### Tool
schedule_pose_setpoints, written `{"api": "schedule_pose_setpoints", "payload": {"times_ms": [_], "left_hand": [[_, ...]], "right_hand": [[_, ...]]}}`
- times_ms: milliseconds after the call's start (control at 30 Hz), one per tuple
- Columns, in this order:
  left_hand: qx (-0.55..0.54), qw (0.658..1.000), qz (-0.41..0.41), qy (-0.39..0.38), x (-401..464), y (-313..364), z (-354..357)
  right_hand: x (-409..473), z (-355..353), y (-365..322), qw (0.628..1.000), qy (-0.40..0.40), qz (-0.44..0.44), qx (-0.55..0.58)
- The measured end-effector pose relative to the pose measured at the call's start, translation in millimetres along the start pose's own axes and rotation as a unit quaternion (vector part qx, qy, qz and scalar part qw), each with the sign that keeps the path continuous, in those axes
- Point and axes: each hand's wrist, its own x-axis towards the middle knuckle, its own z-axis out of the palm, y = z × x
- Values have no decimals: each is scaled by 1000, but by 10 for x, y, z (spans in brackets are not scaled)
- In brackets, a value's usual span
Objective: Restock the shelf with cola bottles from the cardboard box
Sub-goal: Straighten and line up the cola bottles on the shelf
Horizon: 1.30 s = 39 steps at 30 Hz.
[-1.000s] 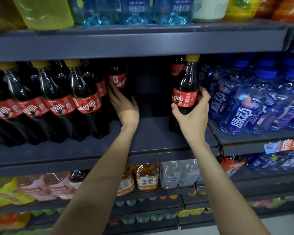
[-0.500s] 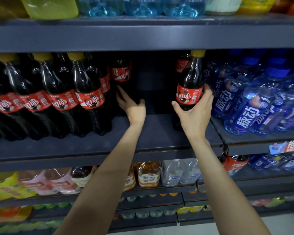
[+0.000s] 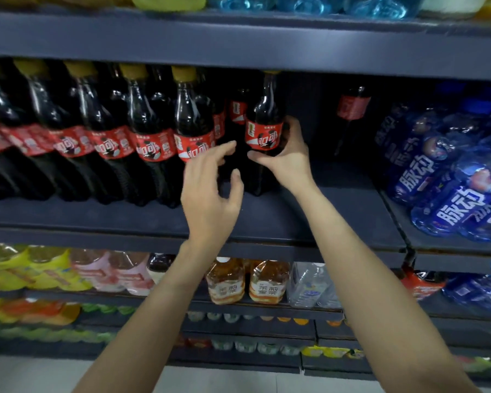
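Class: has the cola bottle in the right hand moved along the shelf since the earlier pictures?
Yes. The cola bottle went left, from beside the blue bottles to the cola row.

Dark shelf [image 3: 309, 222] carries cola bottles [image 3: 153, 137]

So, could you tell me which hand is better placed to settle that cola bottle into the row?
The right hand: it already grips the cola bottle around its red label, standing on the shelf beside the front row. The left hand hangs open in front, holding nothing.
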Motion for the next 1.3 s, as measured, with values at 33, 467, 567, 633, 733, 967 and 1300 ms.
{"api": "schedule_pose_setpoints", "payload": {"times_ms": [33,467,567,633,733,967,1300], "left_hand": [[47,998,22,34,34,-63,-48],[110,994,-10,18,124,-517,-79],[121,992,-32,8,77,-537,-15],[138,989,-55,-1,21,-565,41],[146,986,-80,13,-96,-585,174],[141,975,-126,115,-185,-485,407],[139,974,-163,76,-168,-397,327]], "right_hand": [[30,88,-20,1000,3,-1,-2],[101,414,-27,997,-7,1,-83],[33,158,95,996,44,-21,-73],[15,-106,253,986,124,-58,-97],[69,-534,550,945,219,-95,-222],[593,-979,922,965,171,51,-191],[497,-1015,752,996,21,28,-78]]}}
